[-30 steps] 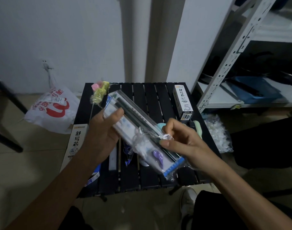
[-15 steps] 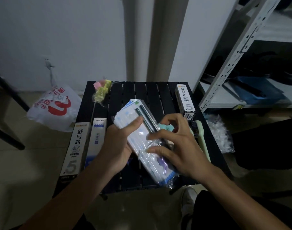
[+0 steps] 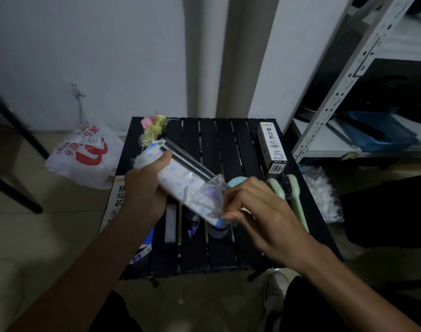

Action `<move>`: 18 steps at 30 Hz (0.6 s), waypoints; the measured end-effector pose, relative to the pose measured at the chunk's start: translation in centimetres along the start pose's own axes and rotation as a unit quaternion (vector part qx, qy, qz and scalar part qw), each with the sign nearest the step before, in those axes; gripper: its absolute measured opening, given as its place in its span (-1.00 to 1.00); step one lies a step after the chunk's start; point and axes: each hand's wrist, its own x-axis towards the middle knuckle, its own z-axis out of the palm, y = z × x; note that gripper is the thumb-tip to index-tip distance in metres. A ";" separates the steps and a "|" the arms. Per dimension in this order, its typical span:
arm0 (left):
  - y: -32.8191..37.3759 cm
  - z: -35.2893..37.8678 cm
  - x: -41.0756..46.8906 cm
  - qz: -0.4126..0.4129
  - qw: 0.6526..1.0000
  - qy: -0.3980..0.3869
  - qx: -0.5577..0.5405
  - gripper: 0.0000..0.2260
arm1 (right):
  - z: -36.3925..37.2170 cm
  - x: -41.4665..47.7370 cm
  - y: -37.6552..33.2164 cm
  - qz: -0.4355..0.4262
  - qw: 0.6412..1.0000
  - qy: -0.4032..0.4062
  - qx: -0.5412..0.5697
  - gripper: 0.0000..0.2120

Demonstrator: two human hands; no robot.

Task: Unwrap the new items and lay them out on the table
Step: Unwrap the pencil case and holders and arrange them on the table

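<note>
Both hands grip the stationery pack (image 3: pixel 180 178): left hand (image 3: pixel 145 190) clamps it, right hand (image 3: pixel 250 207) pinches its loosened wrapper (image 3: pixel 210 197); unwrapping unfinished above the table (image 3: pixel 228 140).

1. Stationery pack (image 3: pixel 178 180) in my left hand (image 3: pixel 142 195): printed white card under clear, glossy, crinkled plastic film.
2. Loose film end (image 3: pixel 209 197) pinched by my right hand (image 3: pixel 255 212): thin, shiny, wrinkled plastic.
3. Table (image 3: pixel 219 144): black slats, smooth with a dull sheen.
4. Refill box (image 3: pixel 273 147) at the table's far right corner: matt printed cardboard.
5. Green handle (image 3: pixel 296 197) at the right edge: smooth matt plastic.
6. Shopping bag (image 3: pixel 85 154) on the floor: thin, creased white plastic.
7. Shelf upright (image 3: pixel 343 75): perforated painted metal.
</note>
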 end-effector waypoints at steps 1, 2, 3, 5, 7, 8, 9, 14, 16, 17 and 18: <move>0.1 0.0 0.2 -0.001 1.000 0.014 -0.006 -0.67 | -0.1 0.1 -0.3 -0.002 1.000 -0.006 0.001 -0.80; 0.1 0.0 0.3 -0.002 1.000 0.026 -0.011 -0.67 | -0.2 0.2 -0.5 0.002 1.000 -0.014 0.007 -0.79; 0.0 -0.1 0.3 0.002 0.999 0.035 -0.010 -0.68 | -0.2 0.3 -0.8 0.011 1.000 -0.021 0.013 -0.78; -0.4 0.1 -0.1 0.024 0.999 0.043 0.017 -0.72 | -0.2 0.3 -0.9 0.045 0.998 -0.028 0.014 -0.80; -1.0 0.5 -0.9 0.050 0.996 0.026 0.065 -0.78 | -0.1 0.2 -0.7 0.091 0.995 -0.037 0.009 -0.79; -1.3 0.7 -1.4 0.060 0.994 0.015 0.091 -0.82 | -0.1 0.3 -0.7 0.106 0.993 -0.044 -0.005 -0.70; -1.5 1.0 -1.9 0.069 0.991 0.008 0.111 -0.87 | 0.1 0.3 -0.6 0.109 0.992 -0.054 -0.030 -0.58; -2.2 1.8 -3.2 0.105 0.978 -0.017 0.182 -0.93 | 1.2 0.4 0.0 0.068 0.995 -0.068 -0.007 -0.64; -2.5 1.9 -3.5 0.108 0.974 -0.025 0.199 -0.93 | 1.5 0.2 0.3 0.039 0.998 -0.044 0.007 -0.82; -2.7 1.9 -3.6 0.107 0.973 -0.026 0.203 -0.94 | 1.6 0.2 0.3 0.028 0.999 -0.043 0.007 -0.84; -2.7 1.8 -3.6 0.107 0.972 -0.028 0.206 -0.95 | 1.7 0.2 0.2 0.022 0.999 -0.045 0.008 -0.84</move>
